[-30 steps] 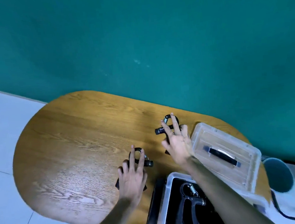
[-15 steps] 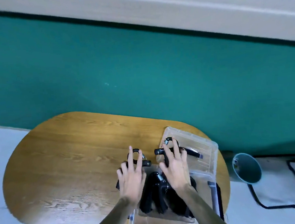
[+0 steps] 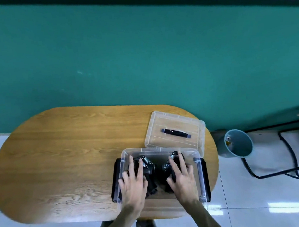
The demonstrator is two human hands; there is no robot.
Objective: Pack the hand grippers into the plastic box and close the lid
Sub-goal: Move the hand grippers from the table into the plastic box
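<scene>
A clear plastic box [image 3: 200, 177] with black side latches stands at the near right of the wooden table [image 3: 68, 155]. Inside it lie black hand grippers [image 3: 150, 168] with metal springs. Both my hands are inside the box. My left hand [image 3: 133, 182] lies flat with fingers spread over a gripper on the left side. My right hand [image 3: 181, 177] rests the same way over a gripper on the right side. Whether the fingers still grip them I cannot tell. The clear lid [image 3: 175, 131] with a dark handle lies flat on the table just behind the box.
A teal bin [image 3: 238, 144] stands on the floor right of the table, beside black cables [image 3: 291, 156]. A teal wall runs behind the table. My legs show below the table's near edge.
Both hands carried a hand gripper each from the tabletop into the box and lowered them onto the ones inside. The camera view shifted, so the box and lid now sit further up the frame.
</scene>
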